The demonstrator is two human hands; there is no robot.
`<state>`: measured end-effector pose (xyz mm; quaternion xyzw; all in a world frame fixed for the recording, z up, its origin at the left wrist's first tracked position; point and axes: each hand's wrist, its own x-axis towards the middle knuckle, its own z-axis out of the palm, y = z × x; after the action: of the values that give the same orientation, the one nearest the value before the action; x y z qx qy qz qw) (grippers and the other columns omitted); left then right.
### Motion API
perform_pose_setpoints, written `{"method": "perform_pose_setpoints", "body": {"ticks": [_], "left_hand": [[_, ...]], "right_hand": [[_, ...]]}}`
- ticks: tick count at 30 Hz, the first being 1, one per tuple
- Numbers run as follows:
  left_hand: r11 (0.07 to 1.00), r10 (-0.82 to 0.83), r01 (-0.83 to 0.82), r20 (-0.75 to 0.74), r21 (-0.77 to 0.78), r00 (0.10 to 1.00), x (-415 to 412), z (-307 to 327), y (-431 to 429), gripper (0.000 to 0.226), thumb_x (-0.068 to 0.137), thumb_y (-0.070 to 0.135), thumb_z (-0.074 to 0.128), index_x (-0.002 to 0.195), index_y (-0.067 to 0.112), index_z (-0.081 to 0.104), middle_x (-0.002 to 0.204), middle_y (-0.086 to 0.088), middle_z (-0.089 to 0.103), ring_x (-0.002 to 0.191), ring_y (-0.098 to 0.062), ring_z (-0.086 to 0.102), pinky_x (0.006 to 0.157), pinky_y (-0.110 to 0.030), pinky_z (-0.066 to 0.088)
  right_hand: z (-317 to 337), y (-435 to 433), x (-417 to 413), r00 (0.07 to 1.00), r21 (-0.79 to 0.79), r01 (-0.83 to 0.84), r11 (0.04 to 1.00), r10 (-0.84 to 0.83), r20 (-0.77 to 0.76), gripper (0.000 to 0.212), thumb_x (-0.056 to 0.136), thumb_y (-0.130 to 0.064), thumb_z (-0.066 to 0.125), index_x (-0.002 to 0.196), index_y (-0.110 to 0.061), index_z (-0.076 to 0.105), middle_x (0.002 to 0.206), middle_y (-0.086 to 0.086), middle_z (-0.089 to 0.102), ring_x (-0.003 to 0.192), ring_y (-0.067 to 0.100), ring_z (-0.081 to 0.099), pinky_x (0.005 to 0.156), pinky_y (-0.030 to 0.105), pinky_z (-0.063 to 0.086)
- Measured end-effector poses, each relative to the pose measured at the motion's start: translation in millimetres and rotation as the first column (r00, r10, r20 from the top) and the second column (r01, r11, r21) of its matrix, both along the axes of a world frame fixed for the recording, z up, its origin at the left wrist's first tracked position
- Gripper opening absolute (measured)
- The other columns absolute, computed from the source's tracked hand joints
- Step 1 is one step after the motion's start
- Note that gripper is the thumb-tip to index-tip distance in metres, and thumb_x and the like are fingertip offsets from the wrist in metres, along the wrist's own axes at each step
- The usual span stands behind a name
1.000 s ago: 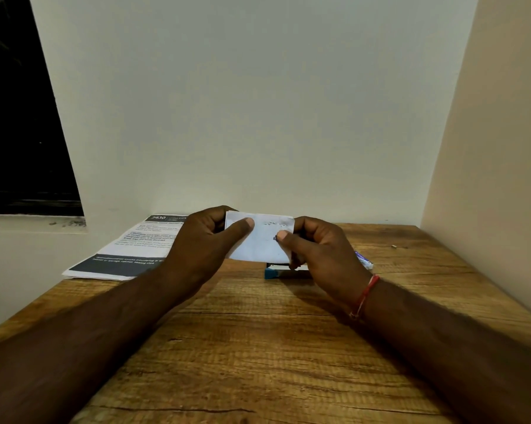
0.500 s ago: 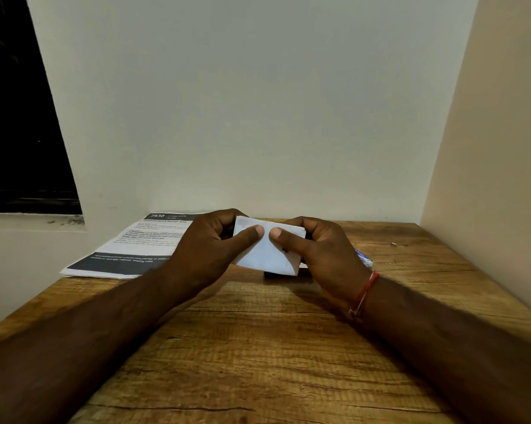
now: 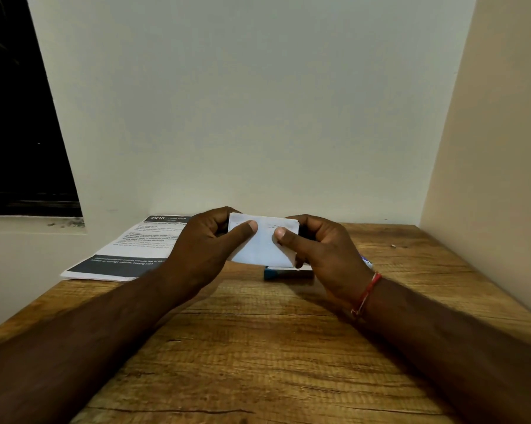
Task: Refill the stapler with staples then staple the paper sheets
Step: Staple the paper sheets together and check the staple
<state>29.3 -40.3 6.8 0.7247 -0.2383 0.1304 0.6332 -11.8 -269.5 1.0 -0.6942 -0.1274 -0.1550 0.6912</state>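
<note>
Along the counter's far-left edge, against the wall, lies a printed leaflet with dark bands, flat and untouched. Just right of it the left hand is curled closed on the left side of the paper sheets, thumb pressed on the front face and fingers tucked behind. The sheets are a small white bundle held up off the counter near the middle of its far edge, facing the camera, with faint print near the top. The right hand pinches the bundle's right side the same way, thumb in front, fingers wrapped behind; a red thread circles that wrist.

Directly beneath the bundle, resting on the counter, a blue-ended stapler peeks out, mostly hidden by the paper and the right hand; whether it is loaded cannot be told. A small blue-and-white item, perhaps the staple packet, shows just past the right hand, and a tiny scrap lies toward the far-right corner.

The sheets look light, thin and floppy, likely to slide apart, so a firm pinch near the corner to be stapled should keep the edges flush. The stapler is probably rigid and heavier; gripping its body from above seems best.
</note>
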Motion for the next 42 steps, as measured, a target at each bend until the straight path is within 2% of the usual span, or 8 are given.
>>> {"method": "perform_pose_setpoints", "body": {"ticks": [7, 13, 18, 25, 29, 32, 35, 42], "left_hand": [[1.0, 0.013, -0.013, 0.005, 0.016, 1.0, 6, -2, 3, 0.011, 0.107, 0.028, 0.079, 0.102, 0.02, 0.085, 0.1, -0.007, 0.088, 0.088, -0.016, 0.082, 0.075, -0.035, 0.061], [1.0, -0.009, 0.009, 0.016, 0.004, 1.0, 6, -2, 2, 0.011, 0.107, 0.027, 0.079, 0.098, 0.025, 0.085, 0.096, -0.002, 0.088, 0.084, -0.008, 0.08, 0.067, -0.02, 0.059], [1.0, -0.011, 0.011, 0.014, 0.008, 1.0, 5, -1, 2, 0.011, 0.107, 0.029, 0.08, 0.101, 0.02, 0.085, 0.097, -0.003, 0.088, 0.085, -0.01, 0.081, 0.072, -0.029, 0.061], [0.988, 0.048, -0.073, 0.178, 0.133, 0.983, -1, 3, 3, 0.02, 0.098, 0.046, 0.084, 0.098, 0.026, 0.085, 0.095, 0.001, 0.086, 0.086, -0.015, 0.08, 0.069, -0.02, 0.058], [0.982, -0.175, 0.177, 0.035, -0.063, 0.984, 1, 4, 3, 0.055, 0.101, 0.068, 0.069, 0.104, 0.016, 0.088, 0.116, -0.004, 0.087, 0.113, -0.017, 0.08, 0.098, -0.029, 0.062], [0.989, -0.147, 0.145, -0.058, -0.039, 0.987, 8, 1, 2, 0.038, 0.103, 0.049, 0.073, 0.103, 0.015, 0.089, 0.126, 0.0, 0.087, 0.124, -0.023, 0.079, 0.104, -0.036, 0.055], [0.981, -0.183, 0.189, -0.113, 0.044, 0.977, 12, -4, 7, 0.006, 0.1, 0.016, 0.084, 0.103, 0.016, 0.089, 0.111, -0.001, 0.088, 0.098, -0.019, 0.081, 0.089, -0.028, 0.055], [0.963, -0.179, 0.216, -0.218, 0.16, 0.959, 20, -18, 11, 0.024, 0.091, 0.018, 0.095, 0.113, 0.026, 0.088, 0.056, 0.002, 0.064, 0.053, -0.012, 0.049, 0.058, -0.017, 0.045]], "right_hand": [[5, -1, 0, 0.999, 0.028, 0.048, 0.998, -0.049, 0.015, 0.018, 0.102, -0.013, 0.078, 0.085, -0.015, 0.08, 0.104, 0.027, 0.078, 0.079, 0.023, 0.065, 0.059, 0.031, 0.054], [5, -3, 1, 0.999, 0.023, 0.05, 0.998, -0.051, 0.007, 0.017, 0.104, -0.016, 0.075, 0.09, -0.006, 0.08, 0.09, 0.013, 0.078, 0.075, 0.019, 0.065, 0.058, 0.03, 0.054], [2, -6, 6, 0.998, 0.017, 0.062, 0.998, -0.063, 0.012, 0.027, 0.105, -0.017, 0.074, 0.093, 0.007, 0.074, 0.089, 0.015, 0.076, 0.073, 0.016, 0.064, 0.056, 0.029, 0.053], [1, -9, 6, 0.97, -0.218, 0.215, 0.952, -0.183, 0.16, 0.015, 0.094, -0.015, 0.088, 0.101, -0.027, 0.081, 0.095, -0.001, 0.082, 0.083, 0.016, 0.075, 0.071, 0.029, 0.064], [1, -14, 7, 0.975, -0.234, 0.175, 0.956, -0.135, 0.175, 0.019, 0.088, -0.006, 0.091, 0.096, -0.022, 0.085, 0.093, 0.0, 0.084, 0.088, 0.017, 0.081, 0.083, 0.034, 0.069], [1, -15, 8, 0.977, -0.206, 0.115, 0.972, -0.073, 0.199, 0.017, 0.085, 0.004, 0.091, 0.094, -0.01, 0.084, 0.101, 0.004, 0.086, 0.099, 0.019, 0.084, 0.09, 0.033, 0.069], [-1, -17, 10, 0.97, -0.239, 0.118, 0.964, -0.061, 0.234, 0.014, 0.085, 0.006, 0.09, 0.09, -0.005, 0.083, 0.101, 0.004, 0.087, 0.099, 0.017, 0.084, 0.088, 0.027, 0.067], [-1, -24, 11, 0.982, -0.425, 0.135, 0.895, -0.064, 0.179, 0.014, 0.089, 0.014, 0.081, 0.089, 0.0, 0.084, 0.104, -0.002, 0.086, 0.098, 0.004, 0.082, 0.087, 0.023, 0.066]]}}
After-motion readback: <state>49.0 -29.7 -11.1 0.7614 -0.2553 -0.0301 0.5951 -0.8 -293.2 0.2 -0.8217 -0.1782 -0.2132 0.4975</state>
